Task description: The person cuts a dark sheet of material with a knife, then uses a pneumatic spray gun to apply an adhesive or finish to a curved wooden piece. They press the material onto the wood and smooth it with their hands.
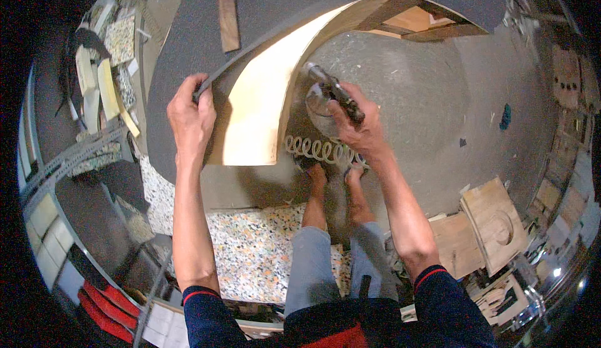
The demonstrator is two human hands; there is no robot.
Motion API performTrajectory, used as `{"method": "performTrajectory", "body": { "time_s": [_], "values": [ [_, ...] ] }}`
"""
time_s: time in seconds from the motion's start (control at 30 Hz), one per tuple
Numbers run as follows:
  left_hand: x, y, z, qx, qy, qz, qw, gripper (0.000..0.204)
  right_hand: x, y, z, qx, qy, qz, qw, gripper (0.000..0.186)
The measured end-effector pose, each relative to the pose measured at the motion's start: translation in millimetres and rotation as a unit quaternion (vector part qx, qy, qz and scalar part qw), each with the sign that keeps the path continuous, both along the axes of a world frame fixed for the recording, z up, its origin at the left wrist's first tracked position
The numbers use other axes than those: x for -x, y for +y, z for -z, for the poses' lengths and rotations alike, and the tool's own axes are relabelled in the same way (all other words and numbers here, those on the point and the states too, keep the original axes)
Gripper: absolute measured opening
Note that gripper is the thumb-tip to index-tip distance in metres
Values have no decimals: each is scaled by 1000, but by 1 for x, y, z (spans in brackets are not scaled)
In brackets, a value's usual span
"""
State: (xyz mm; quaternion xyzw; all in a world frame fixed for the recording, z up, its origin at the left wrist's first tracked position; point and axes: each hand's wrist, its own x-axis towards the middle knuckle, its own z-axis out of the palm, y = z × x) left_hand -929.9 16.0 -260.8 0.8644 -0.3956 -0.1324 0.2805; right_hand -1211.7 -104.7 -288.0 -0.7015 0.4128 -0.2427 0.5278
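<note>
My left hand (191, 116) grips the edge of a dark grey foam-like sheet (184, 47), which lies along a curved, pale cream panel (256, 110). A wooden block (229, 19) with a thin metal end rests on the sheet. My right hand (359, 119) holds a black-and-silver spray gun (324, 82) with a round cup, its nozzle angled up-left beside the panel's inner curve. A pale coiled hose (319, 149) hangs below it.
Foam offcuts and strips (106, 91) are piled at left, near red cushions (106, 304) and a metal rail. Speckled foam (238, 254) lies by my feet. Plywood boards (491, 223) lie lower right. A small teal scrap (505, 116) is on the grey floor (457, 97).
</note>
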Motion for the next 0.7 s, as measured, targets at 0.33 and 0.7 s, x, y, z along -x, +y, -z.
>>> {"method": "performTrajectory", "body": {
  "time_s": [0.33,0.7],
  "values": [
    [12,12,-7,72,-25,36,996,14,-20,-32,33,159,35,109,981,30],
    [20,11,-18,73,-47,45,995,13,-17,-50,33,177,68,143,971,32]
  ]
}}
